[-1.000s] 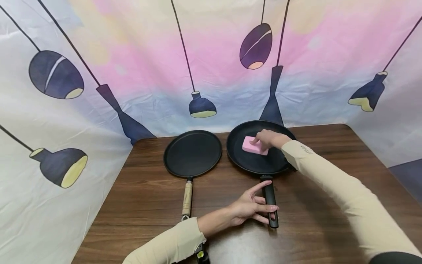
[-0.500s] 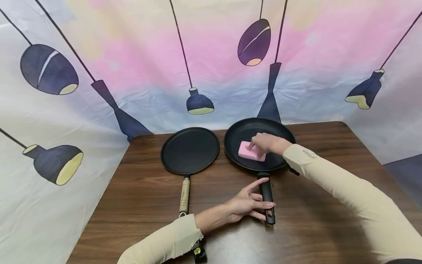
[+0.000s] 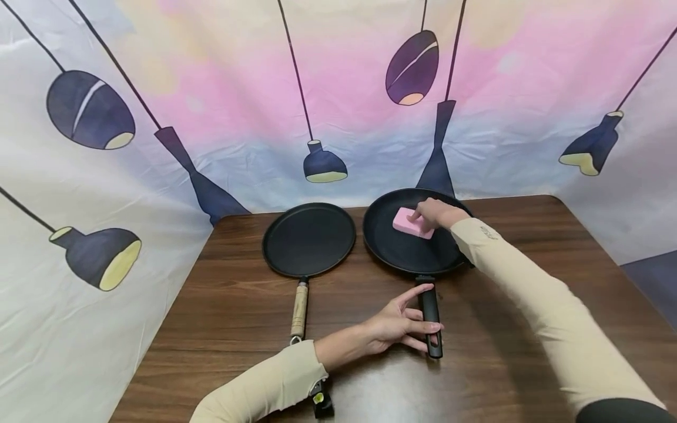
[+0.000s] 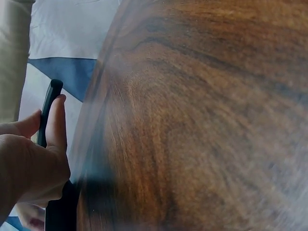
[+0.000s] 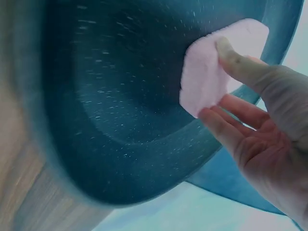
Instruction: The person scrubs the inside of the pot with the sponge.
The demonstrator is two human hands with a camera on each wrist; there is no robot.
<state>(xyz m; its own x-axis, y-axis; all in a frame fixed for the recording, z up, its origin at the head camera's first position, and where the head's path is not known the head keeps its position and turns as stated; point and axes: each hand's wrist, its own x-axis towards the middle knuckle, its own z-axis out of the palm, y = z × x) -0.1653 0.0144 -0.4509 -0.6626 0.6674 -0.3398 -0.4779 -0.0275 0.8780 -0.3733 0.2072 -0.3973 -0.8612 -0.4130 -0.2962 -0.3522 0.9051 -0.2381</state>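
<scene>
A black frying pan (image 3: 388, 244) stands at the back of the table, its handle (image 3: 429, 311) pointing toward me. My left hand (image 3: 394, 326) holds that handle between thumb and fingers; the left wrist view shows the handle (image 4: 48, 108) passing between the digits of the left hand (image 4: 36, 163). Inside the pan my right hand (image 3: 436, 212) pinches a pink sponge (image 3: 406, 221). Up close in the right wrist view, thumb and fingertips of the right hand (image 5: 269, 120) grip the sponge (image 5: 202, 72) against the pan's speckled dark surface (image 5: 125, 96).
To the left lies a flat black griddle pan (image 3: 309, 241) with a wooden handle (image 3: 300, 308), beside the left forearm. Both pans rest on a brown wooden table (image 3: 222, 329). A cloth backdrop (image 3: 254, 147) printed with lamps hangs close behind the table's back edge.
My right hand and the sponge slid a little toward me in the pan, then back toward its far side. The left hand keeps its hold on the handle.
</scene>
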